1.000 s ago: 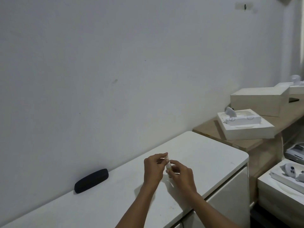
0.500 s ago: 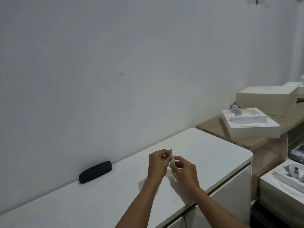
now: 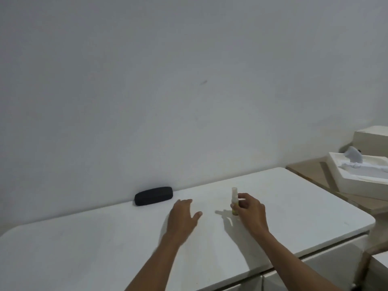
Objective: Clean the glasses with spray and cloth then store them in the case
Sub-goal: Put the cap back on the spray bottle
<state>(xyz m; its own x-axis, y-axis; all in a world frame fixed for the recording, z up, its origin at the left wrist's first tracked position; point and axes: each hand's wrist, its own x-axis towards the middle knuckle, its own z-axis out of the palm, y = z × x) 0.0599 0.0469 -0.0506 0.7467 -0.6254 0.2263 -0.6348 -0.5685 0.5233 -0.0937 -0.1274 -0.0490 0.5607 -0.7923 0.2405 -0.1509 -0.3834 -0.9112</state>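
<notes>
A small pale spray bottle [image 3: 234,199] stands upright on the white cabinet top [image 3: 105,248], and my right hand [image 3: 248,211] grips it around its lower half. My left hand [image 3: 182,217] hovers open and empty just above the top, to the left of the bottle. A closed black glasses case [image 3: 153,195] lies against the wall, a short way beyond and left of my left hand. No glasses or cloth are visible.
A wooden table [image 3: 310,175] adjoins the cabinet on the right and carries an open white box [image 3: 357,183] with a white device in it, plus another white box [image 3: 371,136] behind. The cabinet's front edge runs below my forearms.
My hands were together on the small bottle in the air. They have parted: the right holds the bottle upright on the cabinet top, the left moved left, empty. The view shifted left.
</notes>
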